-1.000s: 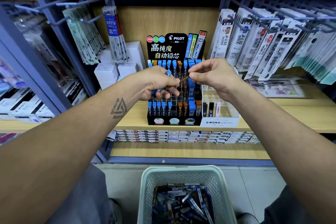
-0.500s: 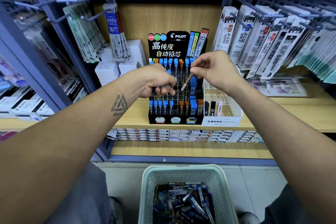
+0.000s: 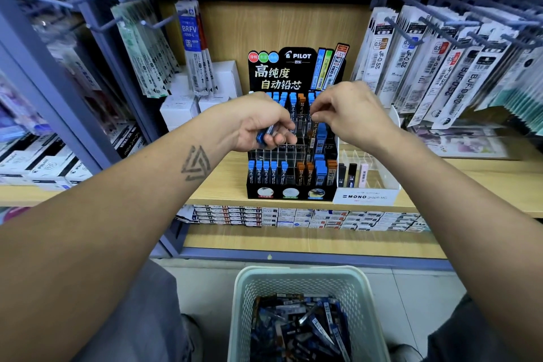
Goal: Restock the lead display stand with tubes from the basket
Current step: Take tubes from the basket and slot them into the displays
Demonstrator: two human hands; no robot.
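Standing before a black tiered lead display stand (image 3: 291, 185) on a wooden shelf, a person works with both hands at its middle tier. The left hand (image 3: 261, 126) curls around a small bundle of blue-capped lead tubes (image 3: 266, 135), just left of the stand's centre. The right hand (image 3: 343, 114) has its fingertips pinched together over the upper slots; whether they grip a tube cannot be seen. Below the stand, a pale basket (image 3: 244, 303) holds more tubes. These look light, rigid and smooth, likely slippery; pinching near the cap seems safest.
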